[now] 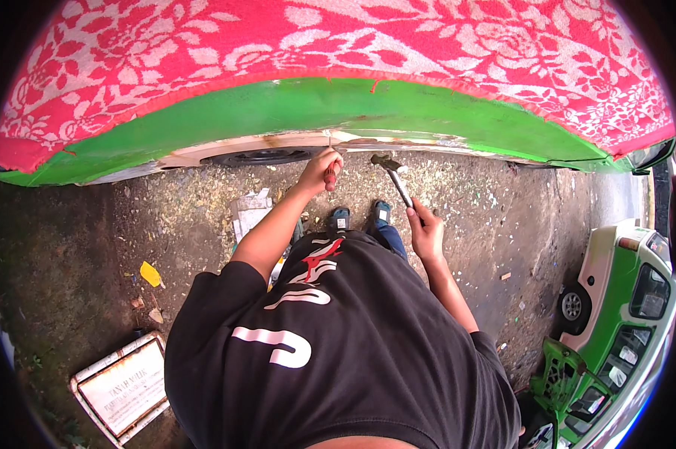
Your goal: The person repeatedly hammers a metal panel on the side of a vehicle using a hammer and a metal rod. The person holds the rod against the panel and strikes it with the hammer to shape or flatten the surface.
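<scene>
My left hand [319, 172] is closed round a screwdriver [330, 180] with a red handle. Its thin shaft points away from me, up to the lower edge of the green car body panel [278, 111], where paint is stripped to pale and rusty patches. Whether the tip touches the metal, I cannot tell. My right hand [426, 230] grips a hammer [398, 184] by its silver handle. The hammer's dark head stands apart from the screwdriver, to its right and just short of the panel. A wheel [263, 157] shows partly under the panel, left of my left hand.
A red and white floral cloth [338, 37] covers the car's upper part. Paint flakes litter the ground [472, 254] around my shoes [339, 218]. Flattened cardboard [250, 212], a yellow scrap [150, 274] and a framed sign [128, 382] lie left. A green and white van [615, 314] stands right.
</scene>
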Demonstrator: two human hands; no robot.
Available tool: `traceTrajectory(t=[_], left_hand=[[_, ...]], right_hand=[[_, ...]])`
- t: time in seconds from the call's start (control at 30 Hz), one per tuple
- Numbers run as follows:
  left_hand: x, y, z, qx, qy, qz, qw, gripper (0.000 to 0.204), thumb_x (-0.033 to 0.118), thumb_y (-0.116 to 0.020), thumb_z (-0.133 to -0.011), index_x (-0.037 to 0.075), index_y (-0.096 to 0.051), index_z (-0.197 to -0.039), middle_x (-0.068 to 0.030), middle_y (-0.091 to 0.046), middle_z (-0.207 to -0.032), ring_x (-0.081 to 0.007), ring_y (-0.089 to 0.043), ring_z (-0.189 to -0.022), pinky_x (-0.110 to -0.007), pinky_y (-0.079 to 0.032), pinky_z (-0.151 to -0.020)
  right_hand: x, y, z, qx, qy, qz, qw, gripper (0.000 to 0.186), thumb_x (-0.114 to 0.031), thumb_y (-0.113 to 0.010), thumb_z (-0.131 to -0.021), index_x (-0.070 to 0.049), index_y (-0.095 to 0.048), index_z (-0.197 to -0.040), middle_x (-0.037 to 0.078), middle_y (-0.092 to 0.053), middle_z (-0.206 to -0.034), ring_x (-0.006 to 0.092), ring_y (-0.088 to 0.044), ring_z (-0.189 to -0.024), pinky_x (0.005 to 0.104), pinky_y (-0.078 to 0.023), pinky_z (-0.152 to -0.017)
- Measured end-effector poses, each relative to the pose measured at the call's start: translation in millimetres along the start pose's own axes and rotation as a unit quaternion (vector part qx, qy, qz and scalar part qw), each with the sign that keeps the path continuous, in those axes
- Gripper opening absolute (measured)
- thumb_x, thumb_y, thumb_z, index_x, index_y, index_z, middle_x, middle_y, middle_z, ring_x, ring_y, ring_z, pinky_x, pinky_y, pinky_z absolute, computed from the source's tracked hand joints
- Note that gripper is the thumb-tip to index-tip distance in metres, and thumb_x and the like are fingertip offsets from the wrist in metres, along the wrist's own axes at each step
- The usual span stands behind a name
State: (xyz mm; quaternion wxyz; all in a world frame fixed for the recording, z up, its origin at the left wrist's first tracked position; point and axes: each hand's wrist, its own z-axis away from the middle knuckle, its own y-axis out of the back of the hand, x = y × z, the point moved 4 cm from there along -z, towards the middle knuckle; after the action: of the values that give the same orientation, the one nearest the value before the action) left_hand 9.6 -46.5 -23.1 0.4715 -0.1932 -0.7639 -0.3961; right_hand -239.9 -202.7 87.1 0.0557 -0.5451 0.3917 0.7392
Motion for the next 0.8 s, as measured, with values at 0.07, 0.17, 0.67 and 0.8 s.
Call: traceTrajectory(t=[0.07,0.17,0.67,0.8], left_hand=[[2.2,-0.1,-4.9,-0.004,0.005,-0.002,1.000,0.012,-0.002,-0.060,-0.076,0.005,-0.056,-0.086,-0.0061,-0.054,-0.081,-0.0199,-0.055,-0.072,-0.031,-0.045,-0.066],[-1.9,-0.3,-5.9,-0.013,0.025,-0.005,1.000,0.013,0.000,-0.061,-0.076,0.005,-0.056,-0.087,-0.0082,-0.055,-0.083,-0.0236,-0.056,-0.076,-0.034,-0.046,-0.069],[0.2,-8.7,4.5,-0.045,0.000,-0.099,0.994,0.015,0.012,-0.071,-0.081,0.007,-0.060,-0.089,-0.0095,-0.058,-0.092,-0.0293,-0.060,-0.080,-0.040,-0.049,-0.071],[-3.5,-13.2,7.7,-0.050,-0.020,-0.122,0.991,0.020,0.014,-0.075,-0.081,0.007,-0.058,-0.087,-0.0078,-0.056,-0.090,-0.0278,-0.057,-0.073,-0.039,-0.048,-0.067]], right_hand=[[0.0,1.6,2.6,0.007,-0.001,0.002,1.000,0.031,-0.019,-0.064,-0.095,-0.001,-0.066,-0.120,0.007,-0.056,-0.064,0.0074,-0.048,-0.060,0.0286,-0.042,-0.056],[-6.1,1.4,4.0,-0.003,-0.005,0.010,1.000,0.030,-0.019,-0.064,-0.095,-0.002,-0.066,-0.120,0.006,-0.057,-0.065,0.0073,-0.048,-0.061,0.0286,-0.042,-0.057],[16.2,-4.0,15.9,-0.001,-0.027,0.030,0.999,0.033,-0.024,-0.066,-0.094,-0.003,-0.068,-0.118,0.015,-0.065,-0.068,0.0137,-0.061,-0.059,0.0307,-0.048,-0.059],[18.4,-1.7,20.7,0.003,-0.046,0.023,0.999,0.031,-0.021,-0.066,-0.094,-0.002,-0.067,-0.119,0.011,-0.065,-0.069,0.0080,-0.053,-0.063,0.0288,-0.045,-0.059]])
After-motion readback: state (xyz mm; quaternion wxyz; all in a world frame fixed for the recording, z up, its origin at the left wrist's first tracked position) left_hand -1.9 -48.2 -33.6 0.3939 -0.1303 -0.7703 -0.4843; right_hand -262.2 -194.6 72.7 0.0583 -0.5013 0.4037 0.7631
